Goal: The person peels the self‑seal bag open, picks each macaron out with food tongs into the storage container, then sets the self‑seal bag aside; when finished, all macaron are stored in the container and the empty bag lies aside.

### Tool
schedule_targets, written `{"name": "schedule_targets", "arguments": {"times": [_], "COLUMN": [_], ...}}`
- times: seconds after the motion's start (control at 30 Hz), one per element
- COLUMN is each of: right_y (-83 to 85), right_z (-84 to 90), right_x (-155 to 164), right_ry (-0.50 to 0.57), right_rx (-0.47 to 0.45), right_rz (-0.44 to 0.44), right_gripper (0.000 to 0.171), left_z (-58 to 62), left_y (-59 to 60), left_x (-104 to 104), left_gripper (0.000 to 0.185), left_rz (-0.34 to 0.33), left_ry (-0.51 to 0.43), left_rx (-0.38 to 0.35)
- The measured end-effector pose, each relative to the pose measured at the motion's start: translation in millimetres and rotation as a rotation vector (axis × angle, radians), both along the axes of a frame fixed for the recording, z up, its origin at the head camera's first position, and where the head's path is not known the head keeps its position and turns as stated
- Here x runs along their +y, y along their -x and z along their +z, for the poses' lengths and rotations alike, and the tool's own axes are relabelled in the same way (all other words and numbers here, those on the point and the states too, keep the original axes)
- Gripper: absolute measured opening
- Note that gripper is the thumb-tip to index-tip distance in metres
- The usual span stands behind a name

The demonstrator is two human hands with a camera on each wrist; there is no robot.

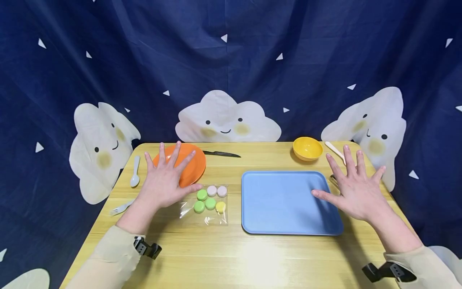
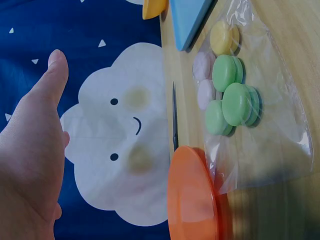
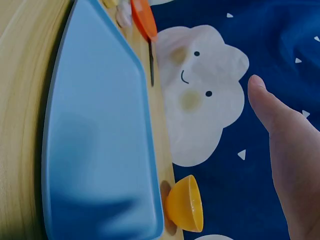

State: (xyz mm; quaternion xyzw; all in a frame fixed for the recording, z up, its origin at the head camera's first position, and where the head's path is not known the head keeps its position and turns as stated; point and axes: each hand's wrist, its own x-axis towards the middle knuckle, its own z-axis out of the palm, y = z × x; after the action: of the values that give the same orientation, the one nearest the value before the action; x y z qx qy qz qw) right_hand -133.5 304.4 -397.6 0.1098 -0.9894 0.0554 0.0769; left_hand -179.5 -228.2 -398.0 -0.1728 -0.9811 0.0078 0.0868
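My left hand is spread flat, fingers apart, holding nothing, over the orange plate at centre-left. Bag of macarons sits just right of it. My right hand is splayed too, empty, over the blue tray's right edge.

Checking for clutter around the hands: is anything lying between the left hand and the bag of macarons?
Nothing visible does. The left hand hovers open over the orange plate, its thumb right beside the bag of macarons, with only bare table between.
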Motion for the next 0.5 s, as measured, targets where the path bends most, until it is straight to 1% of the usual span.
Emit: {"name": "schedule_targets", "arguments": {"times": [0.17, 0.37, 0.5], "right_y": [-2.2, -4.1, -5.0], "right_z": [2.3, 7.7, 11.6], "right_x": [-6.2, -16.1, -25.5], "right_ry": [-0.016, -0.028, -0.019], "right_rx": [-0.006, -0.009, 0.011], "right_rz": [0.002, 0.015, 0.045], "right_gripper": [0.121, 0.12, 0.118], "left_z": [-1.6, 2.2, 5.0], "left_y": [-0.7, -2.7, -6.4], "left_x": [0.0, 3.3, 6.4], "left_gripper": [0.105, 0.106, 0.107], "left_rz": [-0.008, -0.029, -0.048], "left_ry": [0.0, 0.01, 0.02], "left_rx": [0.014, 0.032, 0.034]}}
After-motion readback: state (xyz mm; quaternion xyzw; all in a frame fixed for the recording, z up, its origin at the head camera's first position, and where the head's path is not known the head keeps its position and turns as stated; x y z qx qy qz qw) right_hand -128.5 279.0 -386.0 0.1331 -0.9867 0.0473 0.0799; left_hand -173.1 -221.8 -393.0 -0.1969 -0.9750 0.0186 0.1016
